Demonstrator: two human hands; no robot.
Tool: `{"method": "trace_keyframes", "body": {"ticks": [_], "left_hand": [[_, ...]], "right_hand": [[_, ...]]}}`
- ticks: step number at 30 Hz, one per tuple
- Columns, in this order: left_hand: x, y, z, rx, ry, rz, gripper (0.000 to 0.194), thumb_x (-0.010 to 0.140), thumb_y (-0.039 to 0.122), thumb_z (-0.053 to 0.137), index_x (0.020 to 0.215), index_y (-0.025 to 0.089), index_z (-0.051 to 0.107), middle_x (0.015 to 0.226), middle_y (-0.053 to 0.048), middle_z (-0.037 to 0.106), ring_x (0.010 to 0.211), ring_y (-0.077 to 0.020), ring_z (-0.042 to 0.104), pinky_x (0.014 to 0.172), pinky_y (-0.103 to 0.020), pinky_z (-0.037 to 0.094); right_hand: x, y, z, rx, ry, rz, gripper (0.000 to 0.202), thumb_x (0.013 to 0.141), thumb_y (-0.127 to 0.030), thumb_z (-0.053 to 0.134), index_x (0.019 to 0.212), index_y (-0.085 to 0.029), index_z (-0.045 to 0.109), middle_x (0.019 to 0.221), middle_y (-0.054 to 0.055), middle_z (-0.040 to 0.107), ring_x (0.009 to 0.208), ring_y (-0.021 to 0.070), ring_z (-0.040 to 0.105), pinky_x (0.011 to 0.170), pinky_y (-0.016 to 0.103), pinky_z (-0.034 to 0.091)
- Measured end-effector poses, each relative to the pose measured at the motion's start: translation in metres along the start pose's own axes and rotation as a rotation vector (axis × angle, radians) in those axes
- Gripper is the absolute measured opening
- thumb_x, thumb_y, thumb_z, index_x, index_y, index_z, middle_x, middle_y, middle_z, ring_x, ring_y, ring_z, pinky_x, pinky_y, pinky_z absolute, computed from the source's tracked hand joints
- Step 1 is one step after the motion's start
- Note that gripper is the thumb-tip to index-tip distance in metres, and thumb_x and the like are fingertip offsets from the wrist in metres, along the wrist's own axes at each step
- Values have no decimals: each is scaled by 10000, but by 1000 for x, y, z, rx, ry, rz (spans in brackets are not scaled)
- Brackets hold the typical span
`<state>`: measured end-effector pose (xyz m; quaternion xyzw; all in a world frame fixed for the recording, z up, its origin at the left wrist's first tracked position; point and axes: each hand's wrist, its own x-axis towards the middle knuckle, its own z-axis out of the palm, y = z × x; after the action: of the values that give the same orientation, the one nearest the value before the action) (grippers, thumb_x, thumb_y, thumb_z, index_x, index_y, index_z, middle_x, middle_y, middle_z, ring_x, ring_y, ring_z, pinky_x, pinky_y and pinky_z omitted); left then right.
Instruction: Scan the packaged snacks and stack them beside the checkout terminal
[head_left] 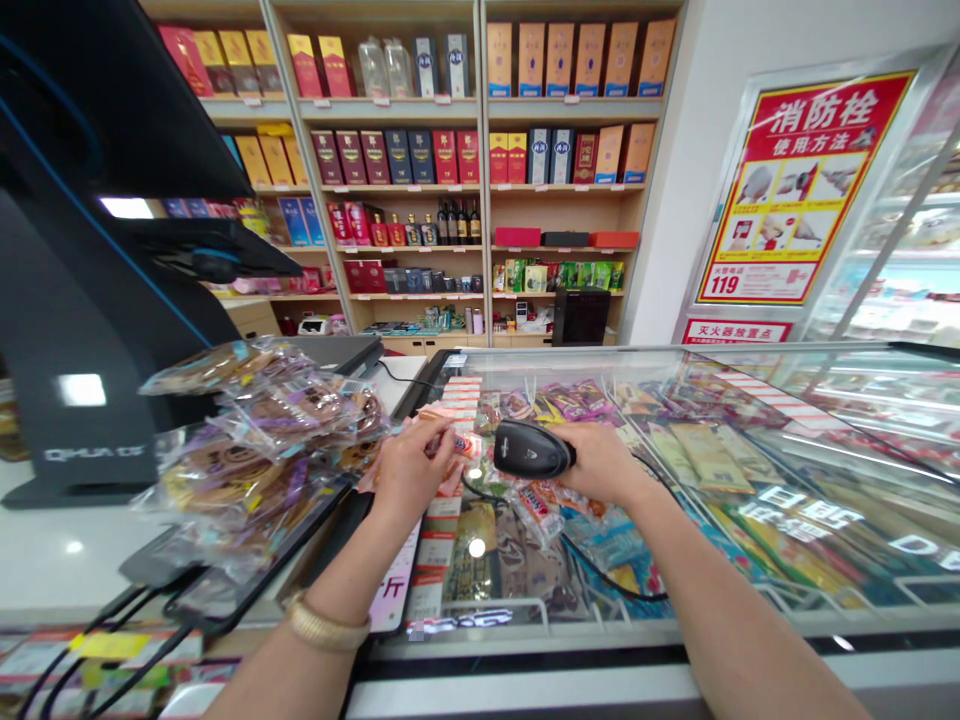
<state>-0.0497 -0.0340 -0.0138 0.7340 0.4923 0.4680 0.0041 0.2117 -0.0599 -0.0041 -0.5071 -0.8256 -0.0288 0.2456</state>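
My right hand [604,462] is wrapped round a black handheld barcode scanner [531,450], whose head points left over the freezer's glass top. Facing it, my left hand [409,470] has its fingers closed on a pink-wrapped snack packet [466,445], partly covered by the fingers. Another snack packet [538,512] in red, orange and clear wrapping lies on the glass below the scanner. The scanner's black cable [611,590] loops across the glass under my right forearm. Beside my left hand is a heap of clear-bagged snacks [300,410].
A dark checkout terminal [97,300] stands at the left. The glass-topped freezer [570,630] holds many ice cream packs and stretches right. Price tags [442,550] line its left edge, near a phone-like pink-and-white screen [391,600]. Shelves [405,110] of boxed bottles stand behind.
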Motion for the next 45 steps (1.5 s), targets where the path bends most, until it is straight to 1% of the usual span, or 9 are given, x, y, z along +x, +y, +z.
{"method": "trace_keyframes", "body": {"ticks": [7,10,14,18,21,26,31,37,45], "left_hand": [[1,-1,7,-215,-71,-178,277,809,357,564,973,187,710,880,-59,745,729,-200,695,702,-327,559],[-4,3,16,-557,-300,-280,380,795,367,580,1110,167,654,1019,-83,732,784,-208,714,696,-348,589],[-12,8,26,-648,-621,-137,364,778,261,580,1122,193,680,1062,-77,738,1002,-226,685,894,-413,553],[-12,5,24,-270,-461,83,336,766,143,547,1044,215,721,1073,-79,731,1039,-228,659,970,-415,499],[-8,1,16,131,-302,76,287,785,169,561,1031,186,708,1082,-127,711,1059,-285,635,977,-475,466],[-7,0,5,519,-462,5,182,790,294,615,906,166,670,1089,-187,680,1095,-380,597,913,-520,460],[-6,-1,6,502,-561,-2,194,796,218,607,980,171,645,1109,-164,675,1026,-309,641,882,-410,475],[-3,-8,9,366,-515,-1,429,695,107,665,1110,207,617,1088,-99,696,1055,-299,621,898,-402,463],[-6,-7,9,236,-562,58,317,678,107,623,976,209,663,1084,-88,653,1006,-237,622,900,-342,473]], "right_hand": [[-1,5,0,5,137,14,219,679,-204,639,888,-238,696,900,39,741,841,213,677,703,272,461],[-1,8,-1,6,203,26,219,676,-216,649,890,-229,692,878,47,735,808,216,672,694,282,468],[-2,11,0,0,235,22,202,690,-232,650,888,-227,690,865,50,731,801,219,668,686,286,467],[-1,12,1,-1,236,10,178,702,-254,654,873,-223,690,835,49,723,781,214,663,678,284,460],[-1,12,1,7,226,13,186,708,-248,651,887,-222,693,845,50,726,783,212,665,678,284,461],[0,10,1,16,216,25,233,695,-235,652,923,-222,700,934,64,738,846,225,679,720,298,486],[-1,9,1,35,207,32,253,693,-241,662,941,-216,703,960,71,741,874,236,687,750,309,500],[-1,7,2,4,209,19,257,670,-205,632,915,-223,708,920,57,743,848,234,690,724,296,496],[-1,8,2,15,211,12,241,677,-221,627,905,-225,706,937,60,745,847,227,687,736,293,496]]}}
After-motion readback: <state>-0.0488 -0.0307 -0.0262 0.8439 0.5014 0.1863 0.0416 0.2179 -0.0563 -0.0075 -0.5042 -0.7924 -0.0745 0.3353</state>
